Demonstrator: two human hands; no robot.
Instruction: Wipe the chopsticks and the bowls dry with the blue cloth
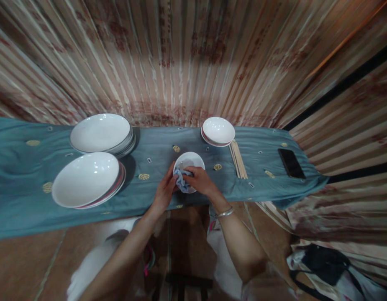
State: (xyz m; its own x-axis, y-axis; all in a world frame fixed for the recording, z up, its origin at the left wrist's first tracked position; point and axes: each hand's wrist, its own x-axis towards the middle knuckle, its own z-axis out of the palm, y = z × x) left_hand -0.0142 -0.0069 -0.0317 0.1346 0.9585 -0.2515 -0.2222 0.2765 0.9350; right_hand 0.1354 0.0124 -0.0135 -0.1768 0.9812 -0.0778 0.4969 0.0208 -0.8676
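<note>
A small white bowl (pixel 198 161) is held near the front edge of the cloth-covered table. My left hand (pixel 166 188) grips the bowl's left side, fingers closed round its rim. Inside the bowl, my right hand (pixel 199 179) presses a crumpled blue cloth (pixel 181 180) against the wall, its fingers closed on the cloth. Part of the bowl's near side is hidden behind the right hand and the cloth.
To the left stand a stack of large white plates (pixel 101 131) and a stack of white bowls (pixel 86 179). Small bowls (pixel 219 130), wooden chopsticks (pixel 239 161) and a black phone (pixel 291 163) lie to the right. A pleated curtain (pixel 187 62) hangs behind the table.
</note>
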